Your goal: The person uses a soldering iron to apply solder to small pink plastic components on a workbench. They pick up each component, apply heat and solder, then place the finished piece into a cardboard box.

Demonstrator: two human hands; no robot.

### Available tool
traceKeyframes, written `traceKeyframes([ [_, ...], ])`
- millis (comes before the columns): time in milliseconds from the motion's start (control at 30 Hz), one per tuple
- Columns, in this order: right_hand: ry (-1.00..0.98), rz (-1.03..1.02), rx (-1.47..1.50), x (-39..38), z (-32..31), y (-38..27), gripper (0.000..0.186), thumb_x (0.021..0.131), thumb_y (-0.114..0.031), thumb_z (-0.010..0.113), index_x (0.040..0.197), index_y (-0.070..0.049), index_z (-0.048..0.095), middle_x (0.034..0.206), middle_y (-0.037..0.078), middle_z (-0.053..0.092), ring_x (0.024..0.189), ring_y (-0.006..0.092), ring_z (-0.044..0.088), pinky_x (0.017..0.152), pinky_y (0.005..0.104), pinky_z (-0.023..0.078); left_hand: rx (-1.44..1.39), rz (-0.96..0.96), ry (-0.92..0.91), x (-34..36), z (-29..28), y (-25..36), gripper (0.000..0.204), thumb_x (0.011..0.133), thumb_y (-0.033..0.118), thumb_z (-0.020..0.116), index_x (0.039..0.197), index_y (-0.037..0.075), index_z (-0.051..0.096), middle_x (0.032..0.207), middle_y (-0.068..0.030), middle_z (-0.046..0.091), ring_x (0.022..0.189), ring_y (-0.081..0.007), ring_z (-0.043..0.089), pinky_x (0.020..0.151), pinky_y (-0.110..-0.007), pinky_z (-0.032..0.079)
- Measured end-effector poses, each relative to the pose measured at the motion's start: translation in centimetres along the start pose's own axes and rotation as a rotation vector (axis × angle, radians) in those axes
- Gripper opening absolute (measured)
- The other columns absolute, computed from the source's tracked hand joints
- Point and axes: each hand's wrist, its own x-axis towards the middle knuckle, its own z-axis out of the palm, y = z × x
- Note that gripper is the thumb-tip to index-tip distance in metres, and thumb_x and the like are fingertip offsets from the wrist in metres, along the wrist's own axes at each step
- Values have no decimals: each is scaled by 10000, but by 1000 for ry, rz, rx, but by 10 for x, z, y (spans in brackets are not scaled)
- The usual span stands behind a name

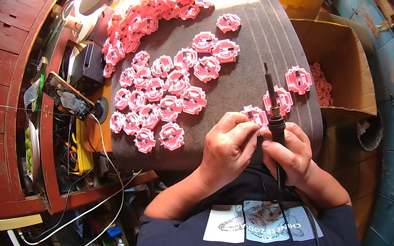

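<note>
"What was held?"
"The soldering iron (276,128), in the right hand (292,151); left of it, the left hand (228,143) was pinched narrow, contents indiscernible."
"And pink parts (298,80)?"
"Three were seen near the iron, many more left of it."

Piled parts (150,24) lay behind loose parts (163,66) on the table (240,85); a phone (68,96) stood to its left, a carton (341,43) right; left hand (228,143) and right hand (292,151) were over its near edge
</note>
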Motion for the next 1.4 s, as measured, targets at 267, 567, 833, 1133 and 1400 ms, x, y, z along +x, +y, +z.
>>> traceKeyframes([
  [267,-27,51,-49,1,5,2,508,803,-8,765,1291,-11,623,1089,201,728,874,371,715,825,470,577,-27,-35,37,-2,4,-3,208,864,-56,811,1056,15,770,1007,-114,684,834,-234,717,678,-333,579],
  [567,20,36,1,0,-19,1,350,989,-215,726,1228,32,660,836,121,682,663,284,634,672,434,536,60,37,32,0,4,-3,207,846,-40,804,1037,17,749,997,-131,690,819,-279,717,683,-362,576],
  [833,15,88,92,-9,-45,-3,515,1004,-428,723,1249,18,648,891,150,648,676,291,614,621,415,529,74,40,36,2,4,-1,184,845,-47,793,1010,13,737,971,-119,670,756,-237,683,649,-341,556],
  [1133,-48,76,104,-18,-52,-12,247,901,-146,744,1125,-44,716,797,68,609,629,227,559,550,348,455,59,29,44,2,6,-1,167,843,-62,789,981,6,725,969,-97,655,701,-170,647,614,-303,532],
  [1400,-61,68,92,-20,-50,-12,221,887,-169,747,1058,-30,729,785,63,599,624,229,560,541,352,434,54,34,43,2,7,-2,169,837,-70,786,971,7,720,969,-97,655,712,-178,652,616,-307,532],
])
